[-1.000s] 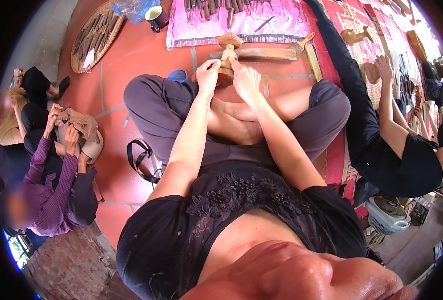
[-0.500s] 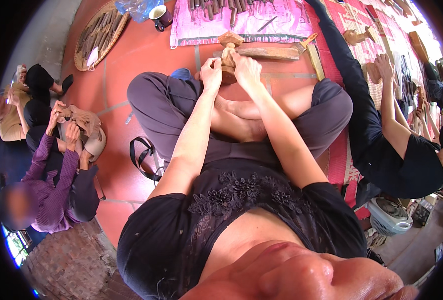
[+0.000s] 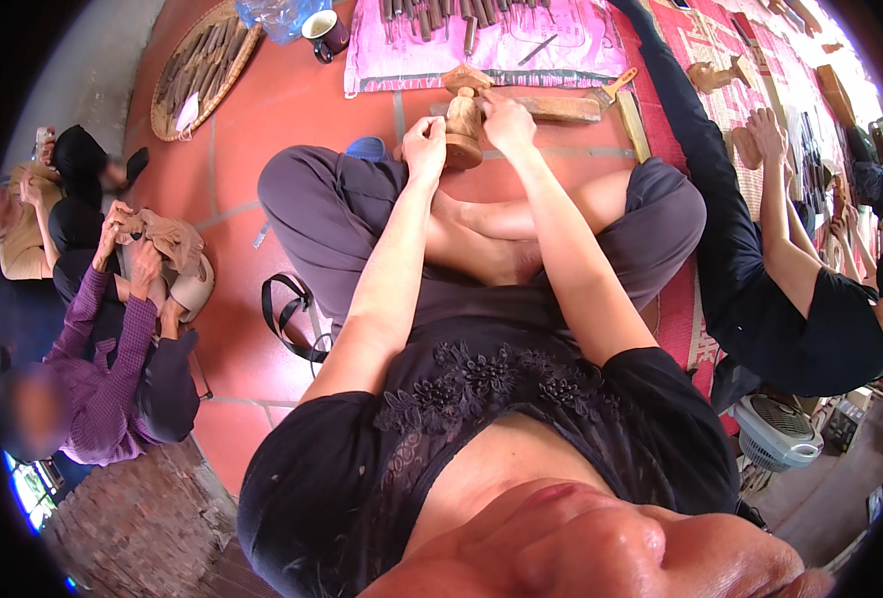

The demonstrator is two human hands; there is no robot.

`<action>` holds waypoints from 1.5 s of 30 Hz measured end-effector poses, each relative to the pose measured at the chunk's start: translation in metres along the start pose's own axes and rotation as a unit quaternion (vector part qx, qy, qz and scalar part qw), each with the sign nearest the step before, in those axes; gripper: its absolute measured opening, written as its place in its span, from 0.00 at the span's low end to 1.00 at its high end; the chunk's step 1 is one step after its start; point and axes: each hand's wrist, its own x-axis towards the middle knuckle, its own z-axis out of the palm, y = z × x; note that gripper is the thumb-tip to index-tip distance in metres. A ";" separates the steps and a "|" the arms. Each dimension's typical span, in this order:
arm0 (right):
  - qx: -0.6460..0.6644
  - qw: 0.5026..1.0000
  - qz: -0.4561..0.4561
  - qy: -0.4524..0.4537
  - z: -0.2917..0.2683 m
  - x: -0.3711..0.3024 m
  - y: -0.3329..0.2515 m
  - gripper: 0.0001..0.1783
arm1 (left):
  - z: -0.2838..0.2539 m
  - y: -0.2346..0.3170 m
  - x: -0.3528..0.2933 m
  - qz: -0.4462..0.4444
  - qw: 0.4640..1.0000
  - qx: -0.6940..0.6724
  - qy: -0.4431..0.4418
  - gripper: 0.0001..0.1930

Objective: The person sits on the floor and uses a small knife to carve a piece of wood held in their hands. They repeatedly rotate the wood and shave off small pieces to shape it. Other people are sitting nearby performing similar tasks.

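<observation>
A carved wooden figure [image 3: 463, 120] on a round base stands in front of my crossed legs, with a wider angular piece of wood at its top. My left hand [image 3: 424, 149] is closed beside its left side, thumb and fingers pressed together. What that hand pinches, if anything, is too small to make out. My right hand [image 3: 509, 124] reaches from the right with its index finger stretched toward the figure's narrow neck. The fingertip is at or very near the wood, and the other fingers are partly bent.
Behind lie a wooden block [image 3: 551, 108], a brush [image 3: 616, 86] and a pink cloth [image 3: 561, 65] with several carving tools. A mug [image 3: 324, 36] and a tool-filled basket [image 3: 167, 125] stand far left. Other people sit left and right. A black strap [image 3: 280, 319] lies by my left knee.
My right hand has shifted off the figure's body up toward its neck, index finger now stretched out. The figure looks slightly turned. My left hand has stayed beside it.
</observation>
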 end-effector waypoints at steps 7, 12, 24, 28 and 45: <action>0.501 0.821 0.231 -0.148 -0.039 -0.036 0.022 0.19 | -0.004 0.004 -0.002 0.064 0.976 0.207 0.028 0.20; 0.629 0.710 0.278 -0.153 -0.034 -0.036 0.016 0.16 | -0.004 0.067 -0.005 -0.043 0.918 0.393 -0.032 0.32; 0.712 0.598 0.313 -0.192 -0.029 -0.039 0.013 0.15 | -0.002 0.046 0.013 -0.072 0.945 0.319 -0.016 0.30; 0.737 0.561 0.316 -0.207 -0.030 -0.037 0.014 0.16 | -0.002 0.025 0.017 -0.046 0.950 0.309 0.026 0.30; 0.590 0.770 0.235 -0.055 -0.012 -0.035 0.019 0.08 | -0.009 0.016 0.013 -0.007 0.960 0.275 -0.057 0.22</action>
